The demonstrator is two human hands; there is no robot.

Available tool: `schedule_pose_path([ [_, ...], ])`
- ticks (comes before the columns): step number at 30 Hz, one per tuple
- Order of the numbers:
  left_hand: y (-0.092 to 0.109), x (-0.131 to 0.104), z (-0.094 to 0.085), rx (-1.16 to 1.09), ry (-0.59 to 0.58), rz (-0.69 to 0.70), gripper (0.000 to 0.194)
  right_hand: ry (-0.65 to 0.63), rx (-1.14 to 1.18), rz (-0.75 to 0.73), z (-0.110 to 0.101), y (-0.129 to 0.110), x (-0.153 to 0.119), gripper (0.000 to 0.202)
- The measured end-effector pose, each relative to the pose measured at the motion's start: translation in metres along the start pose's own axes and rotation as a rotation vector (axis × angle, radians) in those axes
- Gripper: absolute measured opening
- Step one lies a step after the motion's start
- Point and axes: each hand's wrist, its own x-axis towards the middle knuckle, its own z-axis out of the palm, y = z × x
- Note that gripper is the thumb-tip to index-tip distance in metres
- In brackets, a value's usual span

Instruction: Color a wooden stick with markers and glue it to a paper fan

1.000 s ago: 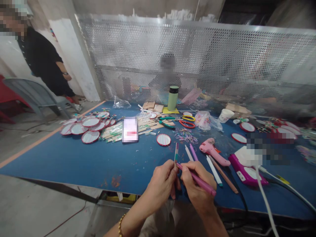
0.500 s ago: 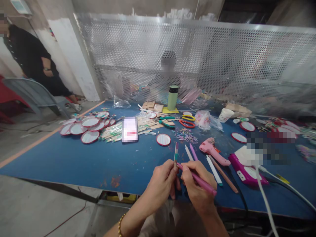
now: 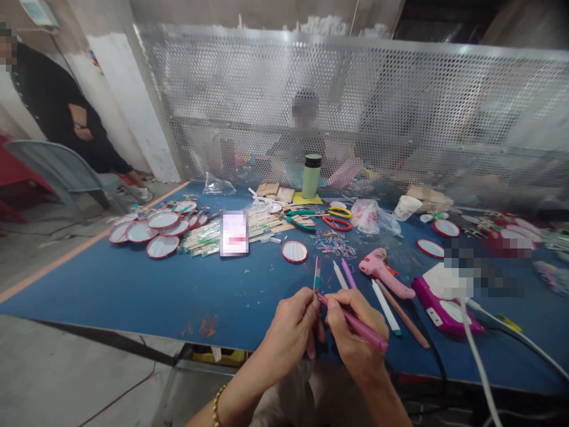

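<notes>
My left hand [image 3: 296,320] is closed on a thin flat stick [image 3: 317,274], whose upper end, banded purple, white and teal, stands up above the fingers. In a writing grip, my right hand [image 3: 358,323] holds a pink marker pen [image 3: 362,327]. The pen's tip meets the stick just by my left fingertips. Beyond my hands lie a white marker [image 3: 340,276] and a purple marker [image 3: 348,273]. A white marker with a teal end [image 3: 386,308] and a brownish-pink stick [image 3: 402,314] rest to the right. The lower part of the stick is hidden by my fingers.
A red-rimmed white disc [image 3: 294,252] lies ahead, with more discs [image 3: 141,231] piled at left. Near a phone [image 3: 234,234] are bundled wooden sticks [image 3: 200,240]. Pliers [image 3: 300,222], a pink glue gun [image 3: 384,273], a magenta power box [image 3: 444,311], cables and a green tumbler [image 3: 311,178] surround the work.
My right hand and the pink marker have shifted very slightly against the stick. My left hand keeps its hold. At far left, the standing person's arm has moved a little lower.
</notes>
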Motion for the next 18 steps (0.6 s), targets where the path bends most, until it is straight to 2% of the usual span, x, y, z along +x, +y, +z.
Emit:
schedule_pose_path([
  [18, 0.0015, -0.0011, -0.0004, -0.011, 0.004, -0.022, 0.042, 0.005, 0.009, 0.025, -0.0009, -0.0006, -0.0001, 0.02],
])
